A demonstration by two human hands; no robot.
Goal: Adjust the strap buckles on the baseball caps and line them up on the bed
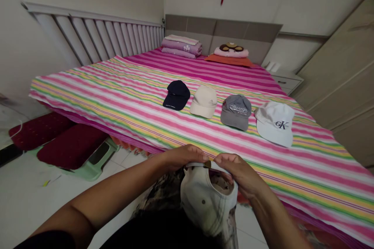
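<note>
A pale baseball cap (pixel 195 198) hangs in front of my body, its back opening and adjusting strap turned up towards me. My left hand (pixel 188 155) pinches the strap near its buckle. On the other side of the buckle, the fingers of my right hand (pixel 235 169) are closed on the strap. Beyond my hands, a row of caps lies on the striped bed sheet (pixel 131 113): a navy cap (pixel 177 93), a beige cap (pixel 204 99), a grey cap (pixel 237 109) with lettering, and a white cap (pixel 277 118) marked CK.
Folded purple bedding (pixel 181 46) and a folded pink item (pixel 230 52) on an orange pillow (pixel 228 61) lie by the headboard (pixel 245 35). White rails (pixel 96 33) edge the left side. Green stools (pixel 87 167) with dark red covers stand on the floor at left.
</note>
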